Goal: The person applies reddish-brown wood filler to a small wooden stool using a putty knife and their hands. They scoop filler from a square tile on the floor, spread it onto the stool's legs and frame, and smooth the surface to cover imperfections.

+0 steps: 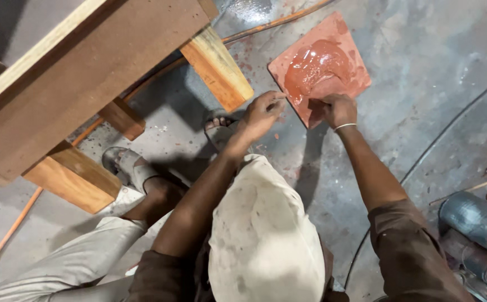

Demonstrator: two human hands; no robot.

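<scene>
grey concrete floor [433, 67], stained and glossy in spots. brown wooden furniture piece [70, 72] on pale wood legs upper left. orange cable [8, 235] across floor. metal cans [475, 218] lower right.

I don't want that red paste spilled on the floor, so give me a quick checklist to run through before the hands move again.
1. Red paste within the board's edges: ok, pooled near the middle.
2. Square board flat on the concrete floor: ok.
3. Left hand steadying the board's near edge: ok, fingers at the rim.
4. Right hand grip on a tool: cannot tell, something dark at the fingertips.
5. Orange hose clear of the board: ok.
6. Metal cans out of the way: ok.
</scene>
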